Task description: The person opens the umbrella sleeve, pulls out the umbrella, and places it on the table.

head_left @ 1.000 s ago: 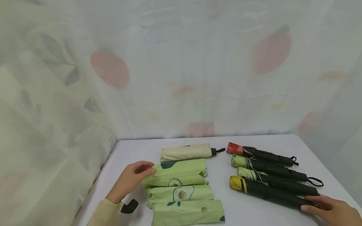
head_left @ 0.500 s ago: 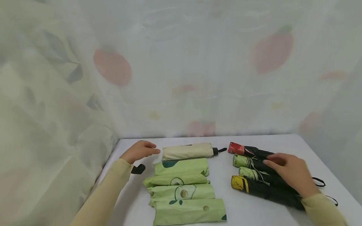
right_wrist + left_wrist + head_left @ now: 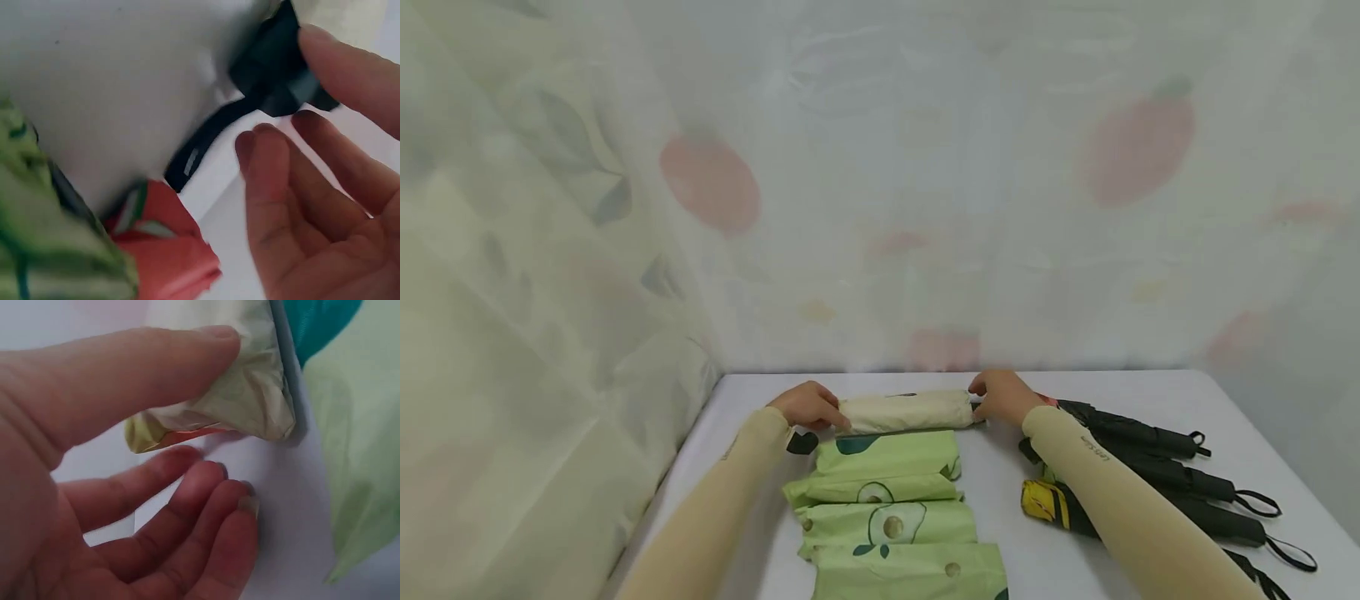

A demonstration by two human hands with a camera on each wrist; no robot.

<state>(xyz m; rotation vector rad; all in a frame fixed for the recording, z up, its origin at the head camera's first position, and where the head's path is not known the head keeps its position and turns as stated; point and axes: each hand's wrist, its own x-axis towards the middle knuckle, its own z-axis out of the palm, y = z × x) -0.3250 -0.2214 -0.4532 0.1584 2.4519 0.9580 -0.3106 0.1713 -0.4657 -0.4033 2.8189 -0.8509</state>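
A cream folded umbrella [image 3: 906,413] lies across the back of the white table. At its left end is my left hand [image 3: 811,406]; in the left wrist view the thumb lies over the cloth and the loosely curled fingers are by the tip. Whether they pinch it I cannot tell. My right hand [image 3: 1003,398] pinches the other end, its thumb on the black handle [image 3: 275,65] and its fingertips close beneath. A black wrist strap [image 3: 200,140] hangs from the handle. Several light green cloth pieces with an avocado print [image 3: 895,525] lie in front of the umbrella.
To the right lie several folded black umbrellas, one with a red end [image 3: 178,253] and one with a yellow end [image 3: 1043,502]. My right forearm [image 3: 1120,500] passes over them. A pale printed curtain [image 3: 880,208] hangs behind the table.
My right hand has moved from the black umbrellas, left and back, to the cream umbrella's handle. My left hand has gone from the green cloth to the cream umbrella's left end.
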